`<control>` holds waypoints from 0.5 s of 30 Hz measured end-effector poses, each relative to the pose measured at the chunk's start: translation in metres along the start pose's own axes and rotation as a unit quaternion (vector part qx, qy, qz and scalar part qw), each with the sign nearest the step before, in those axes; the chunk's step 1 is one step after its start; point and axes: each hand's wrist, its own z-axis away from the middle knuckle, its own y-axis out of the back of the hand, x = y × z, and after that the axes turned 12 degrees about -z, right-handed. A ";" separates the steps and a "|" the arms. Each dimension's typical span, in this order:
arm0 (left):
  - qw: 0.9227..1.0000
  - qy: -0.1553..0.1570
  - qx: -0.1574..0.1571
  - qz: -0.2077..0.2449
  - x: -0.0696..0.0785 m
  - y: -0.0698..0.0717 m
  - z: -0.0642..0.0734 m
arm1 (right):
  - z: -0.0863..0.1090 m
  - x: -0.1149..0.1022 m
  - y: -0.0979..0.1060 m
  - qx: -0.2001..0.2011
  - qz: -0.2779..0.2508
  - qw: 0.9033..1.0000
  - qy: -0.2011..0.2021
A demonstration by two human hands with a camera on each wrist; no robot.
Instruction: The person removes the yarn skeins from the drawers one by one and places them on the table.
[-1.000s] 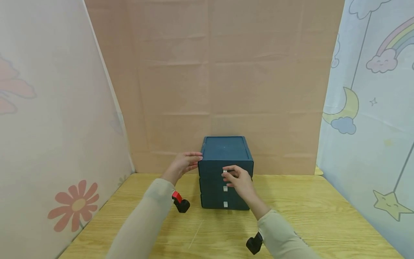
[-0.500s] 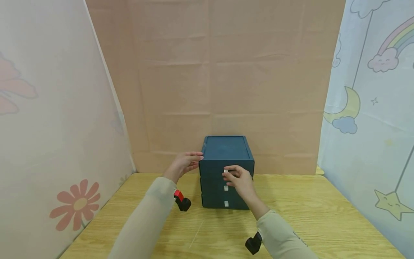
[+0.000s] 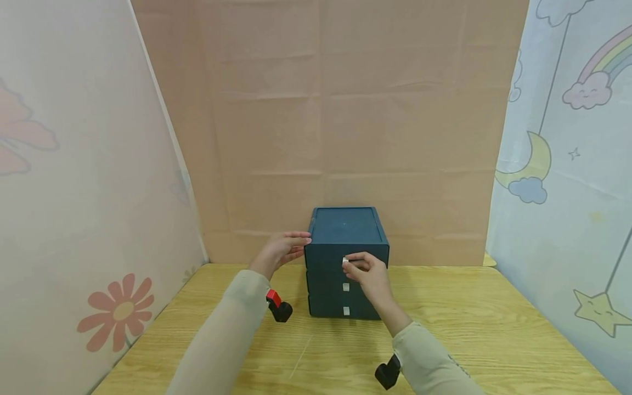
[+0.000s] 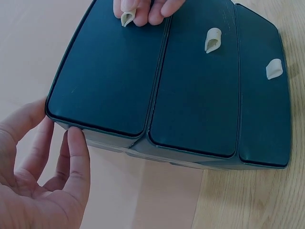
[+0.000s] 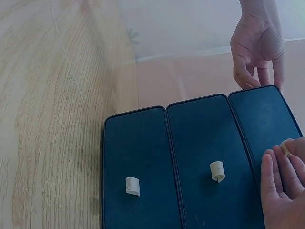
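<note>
A dark blue drawer unit (image 3: 348, 226) with three stacked drawers stands on the table, all its fronts flush. Each front has a small white loop-shaped pull tab. At the unit's upper left corner, my left hand (image 3: 280, 252) touches the side and edge with extended, slightly bent fingers, which the left wrist view shows spread apart. My right hand (image 3: 371, 277) pinches the top drawer's pull tab (image 4: 127, 17) between thumb and index finger, the other fingers lying close to the drawer front. The middle tab (image 5: 217, 171) and the bottom tab (image 5: 133, 186) are untouched.
The wood-grain table (image 3: 444, 323) extends on both sides and in front of the unit. Behind it hangs a creased tan backdrop (image 3: 395, 126). Patterned white panels (image 3: 99, 208) enclose the left and right sides. Small black devices (image 3: 388, 373) are strapped at both wrists.
The right thumb and index finger have closed on the top pull tab, with a very small shift of the hand. The left hand stays at the corner and the drawers look unmoved.
</note>
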 end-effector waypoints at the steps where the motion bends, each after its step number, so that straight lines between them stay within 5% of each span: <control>1: 1.000 -0.001 0.000 -0.001 0.000 0.000 0.000 | 0.000 0.000 0.000 -0.001 0.001 1.000 0.001; 15: 1.000 0.010 0.000 0.000 0.001 0.000 0.001 | 0.006 0.005 0.004 -0.017 0.009 1.000 0.012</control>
